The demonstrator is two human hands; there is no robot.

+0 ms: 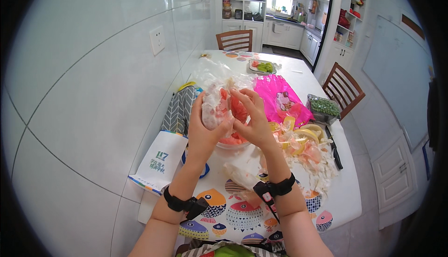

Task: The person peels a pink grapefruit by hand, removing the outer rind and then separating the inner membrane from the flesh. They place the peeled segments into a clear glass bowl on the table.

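Between both hands is a partly peeled red pomelo [216,112], its white membrane torn and pink flesh showing. My left hand [207,128] cups it from the left. On the right side, the fingers and thumb of my right hand [253,120] grip the membrane at the opened part. A clear bowl [235,146] stands directly below and holds pieces of pink pulp [233,139]; the hands hide much of it. To the right lies a heap of yellow rind [308,136], thin pink membrane and white pith scraps [320,174]. Another pale peel scrap [241,174] rests between my forearms.
Beyond the hands lie a clear plastic bag [213,71] and a pink bag [280,98]. A black-handled knife [336,155] and a pack of peas [324,107] sit near the right edge. A tray [262,67] stands farther back; a printed white bag [161,159] is at left.
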